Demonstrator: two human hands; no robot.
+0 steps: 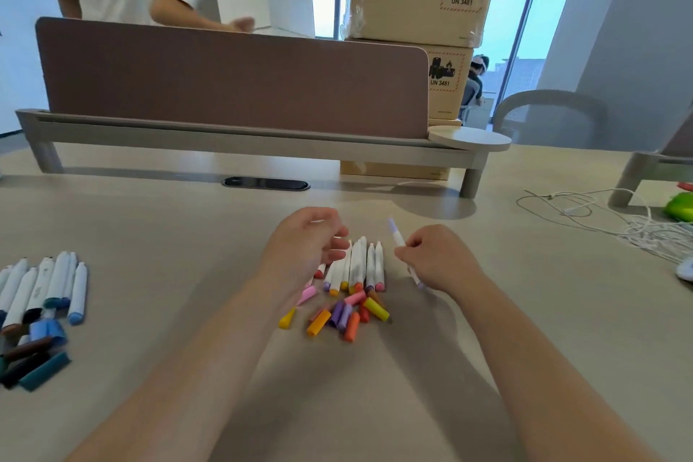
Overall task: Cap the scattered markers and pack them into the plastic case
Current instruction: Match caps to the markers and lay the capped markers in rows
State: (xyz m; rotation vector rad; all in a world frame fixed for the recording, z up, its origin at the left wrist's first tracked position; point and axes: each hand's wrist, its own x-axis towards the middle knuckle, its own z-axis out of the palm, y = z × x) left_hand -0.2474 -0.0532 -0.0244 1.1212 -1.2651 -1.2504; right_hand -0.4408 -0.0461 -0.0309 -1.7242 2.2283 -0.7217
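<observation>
Capping step in hand, judged from the layout. Purple marker [396, 236] is pinched in the grip of the right hand [438, 263], with the barrel tilted, the pale end pointed to 11 o'clock and the lower end poking out under the fist toward 5 o'clock. Whether either end is capped cannot be told because of blur. Left hand [303, 244] is held relaxed above the surface [150, 236], fingers loosely curled, nothing grasped.

Row of markers [360, 266] is laid at 9 o'clock of the right grip, just beside it and partly under the left fingertips. Loose caps [352, 315] are piled near, at 7 o'clock of the grip.

A purple cap [336, 312] should be taken by the free hand, and its colour checked against the tip first. It should then be lined up with the barrel axis and pushed straight on until seated; a skewed push would likely slip. Blue markers [45, 289] are grouped well apart at 9 o'clock. Plastic case is not seen.
</observation>
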